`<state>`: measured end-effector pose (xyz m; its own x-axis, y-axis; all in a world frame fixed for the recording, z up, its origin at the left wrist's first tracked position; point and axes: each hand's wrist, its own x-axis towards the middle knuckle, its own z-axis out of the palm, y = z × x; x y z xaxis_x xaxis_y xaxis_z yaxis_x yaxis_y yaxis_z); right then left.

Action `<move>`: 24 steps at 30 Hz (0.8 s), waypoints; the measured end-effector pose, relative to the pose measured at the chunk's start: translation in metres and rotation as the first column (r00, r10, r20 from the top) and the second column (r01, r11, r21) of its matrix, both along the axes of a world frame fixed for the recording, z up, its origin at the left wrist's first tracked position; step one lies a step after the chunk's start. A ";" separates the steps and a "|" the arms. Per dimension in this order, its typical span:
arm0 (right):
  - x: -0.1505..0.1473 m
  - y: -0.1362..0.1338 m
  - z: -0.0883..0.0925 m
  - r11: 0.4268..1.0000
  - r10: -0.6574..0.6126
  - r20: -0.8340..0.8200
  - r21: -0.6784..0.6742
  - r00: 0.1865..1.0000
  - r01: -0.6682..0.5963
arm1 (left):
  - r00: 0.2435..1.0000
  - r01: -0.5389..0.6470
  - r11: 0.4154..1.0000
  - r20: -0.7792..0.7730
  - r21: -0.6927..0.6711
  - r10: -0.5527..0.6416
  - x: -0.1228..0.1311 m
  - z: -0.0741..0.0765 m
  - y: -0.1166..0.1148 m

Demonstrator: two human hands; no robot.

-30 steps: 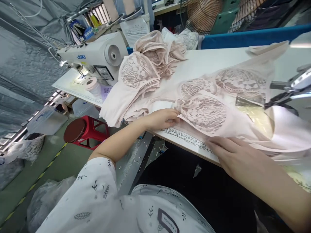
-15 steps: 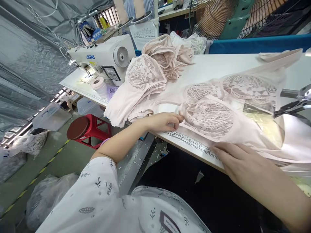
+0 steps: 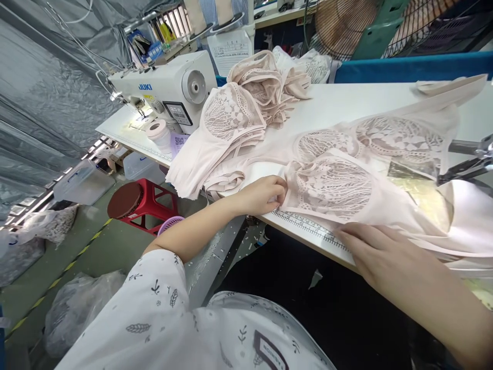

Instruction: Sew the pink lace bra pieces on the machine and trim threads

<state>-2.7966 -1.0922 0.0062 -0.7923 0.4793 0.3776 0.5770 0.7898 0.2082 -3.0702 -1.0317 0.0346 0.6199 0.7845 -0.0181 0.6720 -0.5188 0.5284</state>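
Note:
A pale pink lace bra point(image 3: 335, 187) lies along the front edge of the white table, over a printed ruler strip point(image 3: 308, 226). My left hand point(image 3: 265, 195) is closed with curled fingers on the bra's left end, pinching the fabric beside the lace cup. My right hand point(image 3: 373, 249) rests at the bra's lower edge, fingers together on the band; the thumb and fingertips hold the fabric there. Behind it another lace cup piece point(image 3: 396, 136) stretches toward the metal machine parts point(image 3: 468, 162) at the right.
A stack of bra pieces point(image 3: 227, 123) lies left of my hands, with a heap of straps and lace point(image 3: 265, 77) behind. Farther left stand a JUKI sewing machine point(image 3: 165, 85) and a tape roll point(image 3: 157, 131). A red stool point(image 3: 144, 203) is on the floor; a fan point(image 3: 346, 25) stands behind.
My left hand has shifted slightly left and drawn the bra's end toward the table edge, and the fabric there lies straighter. My right hand stays nearly in place.

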 end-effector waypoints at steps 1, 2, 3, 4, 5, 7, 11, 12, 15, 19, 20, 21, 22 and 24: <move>0.000 0.000 0.000 1.000 -0.001 -0.003 0.003 1.000 0.001 | 1.000 -0.010 1.000 -0.001 0.000 0.010 0.000 0.000 -0.002; 0.000 0.000 0.000 1.000 -0.004 -0.006 0.005 1.000 0.004 | 1.000 -0.017 1.000 -0.001 0.001 0.017 0.001 -0.001 -0.003; -0.001 0.000 0.000 1.000 -0.006 -0.007 0.006 1.000 0.006 | 1.000 -0.021 1.000 -0.001 0.001 0.021 0.000 -0.001 -0.003; -0.001 0.001 0.000 1.000 -0.006 -0.006 0.011 1.000 0.006 | 1.000 -0.024 1.000 -0.001 0.001 0.024 0.000 -0.002 -0.004; -0.002 0.001 0.001 1.000 0.000 0.002 0.018 1.000 0.000 | 1.000 -0.027 1.000 0.000 0.002 0.027 0.000 -0.003 -0.004; -0.004 0.001 0.003 0.999 0.013 0.022 0.043 1.000 -0.014 | 0.999 -0.032 0.999 0.002 0.007 0.032 -0.002 -0.004 -0.004; -0.007 0.000 0.008 0.996 0.014 0.033 0.091 0.999 -0.017 | 0.999 -0.049 0.998 0.022 0.030 0.048 -0.003 -0.008 -0.005; -0.008 0.000 0.009 0.996 0.003 0.031 0.089 1.000 -0.006 | 0.998 -0.060 0.998 0.025 0.035 0.059 -0.003 -0.009 -0.006; -0.008 0.001 0.009 0.999 -0.022 0.025 0.038 0.999 0.021 | 0.995 -0.097 0.995 0.018 0.033 0.097 -0.002 -0.011 -0.008; -0.007 0.003 0.005 0.999 -0.031 0.003 -0.010 1.000 0.031 | 0.991 -0.135 0.991 -0.005 0.021 0.135 0.000 -0.011 -0.010; -0.007 0.003 0.005 0.999 -0.036 0.001 -0.011 0.999 0.036 | 0.990 -0.143 0.989 -0.011 0.021 0.144 0.001 -0.010 -0.010; -0.007 0.003 0.005 0.999 -0.039 0.002 -0.011 0.999 0.039 | 0.988 -0.151 0.988 -0.017 0.021 0.152 0.001 -0.010 -0.010; -0.007 0.003 0.006 0.999 -0.038 0.003 -0.008 0.999 0.039 | 0.987 -0.158 0.987 -0.022 0.021 0.159 0.001 -0.011 -0.011; -0.008 0.002 0.008 0.999 -0.039 0.010 -0.003 0.999 0.039 | 0.985 -0.168 0.986 -0.034 0.020 0.169 0.002 -0.011 -0.011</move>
